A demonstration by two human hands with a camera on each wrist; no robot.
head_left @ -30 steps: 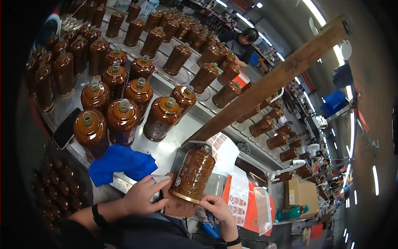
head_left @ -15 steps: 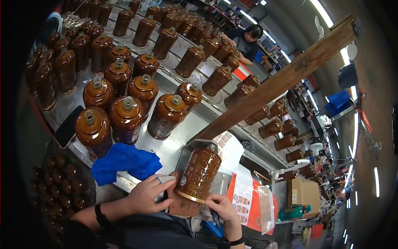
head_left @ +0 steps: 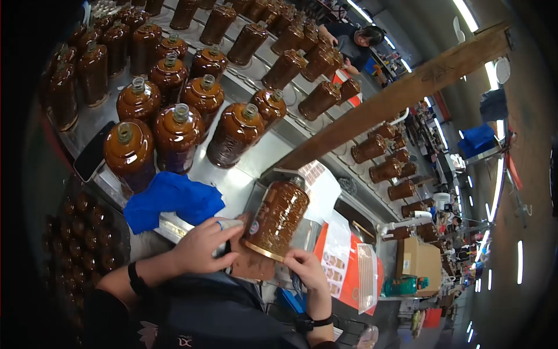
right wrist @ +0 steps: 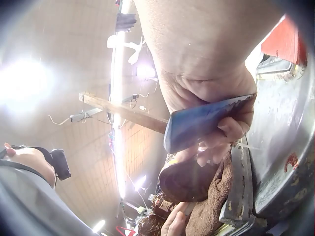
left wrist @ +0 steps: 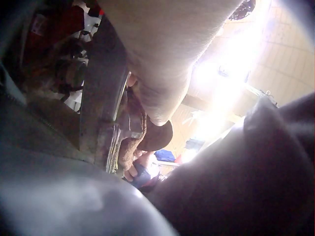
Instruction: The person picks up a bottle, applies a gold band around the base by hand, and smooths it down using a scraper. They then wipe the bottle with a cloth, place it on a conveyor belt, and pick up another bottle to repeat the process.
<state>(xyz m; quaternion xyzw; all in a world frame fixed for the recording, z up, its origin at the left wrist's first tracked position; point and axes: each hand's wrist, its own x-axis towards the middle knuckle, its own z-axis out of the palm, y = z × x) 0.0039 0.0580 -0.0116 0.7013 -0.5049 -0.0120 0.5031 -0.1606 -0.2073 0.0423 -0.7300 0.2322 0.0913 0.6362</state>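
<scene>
A brown, glossy patterned glass bottle point(head_left: 278, 218) lies tilted on a brown towel point(right wrist: 214, 211), its gold-rimmed base towards me. My right hand point(head_left: 308, 270) pinches the base rim with thumb and finger. Across that palm, under curled fingers, sits a flat blue scraper-like piece point(right wrist: 206, 120). On the bottle's other side, my left hand point(head_left: 200, 250) has its fingers extended beside the glass and its thumb spread. A blue ring and a pale covering show on its fingers. The left wrist view is mostly forearm and clothing, with the bottle's round base point(left wrist: 158, 135) beyond.
Several upright brown bottles point(head_left: 180, 136) and a blue cloth point(head_left: 174, 200) occupy the metal bench. A wooden beam point(head_left: 395, 104) slants across the right side. Printed sheets point(head_left: 337, 256) lie beside my right hand. Another person point(head_left: 354, 46) sits beyond rows of bottles.
The head view has shifted, so the bench and hands appear higher. Both hands and the bottle keep nearly the same pose relative to each other.
</scene>
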